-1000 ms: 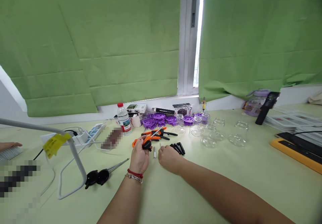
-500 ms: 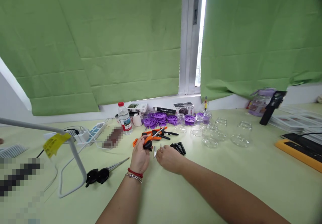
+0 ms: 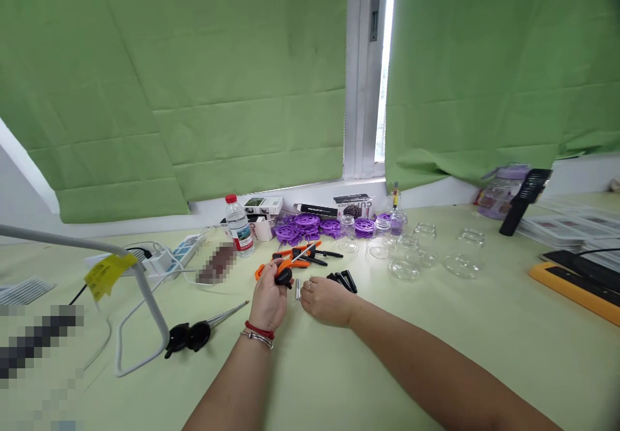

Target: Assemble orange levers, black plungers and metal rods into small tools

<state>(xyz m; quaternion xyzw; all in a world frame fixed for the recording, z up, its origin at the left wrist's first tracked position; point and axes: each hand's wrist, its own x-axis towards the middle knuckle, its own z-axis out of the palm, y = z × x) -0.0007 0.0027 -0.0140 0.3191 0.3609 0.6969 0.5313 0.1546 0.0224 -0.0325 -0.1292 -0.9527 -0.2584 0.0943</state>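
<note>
Curling around a round black piece with a thin silver shaft, the left hand holds it over the middle of the pale green tabletop. Its fingers are closed on the black part, and the shaft points up towards the far edge. Orange-and-black plastic clamps lie just beyond, and the orange handle nearest the fingers overlaps them from where I stand, so I cannot tell if they touch.

The right hand is low to the tabletop, palm down, its fingers bunched together beside slim silver metal pins; whether they pinch anything is hidden. The pins lie between the two hands. Just beyond the right hand sits a small row of short black tubes.

Along the far edge are a pile of purple spoked plastic discs and a clear red-capped water bottle. Clear glass jars stand to the right of the discs. Nearer the left side, two black round-ended pieces with silver shafts lie beside a bent white metal frame.
</note>
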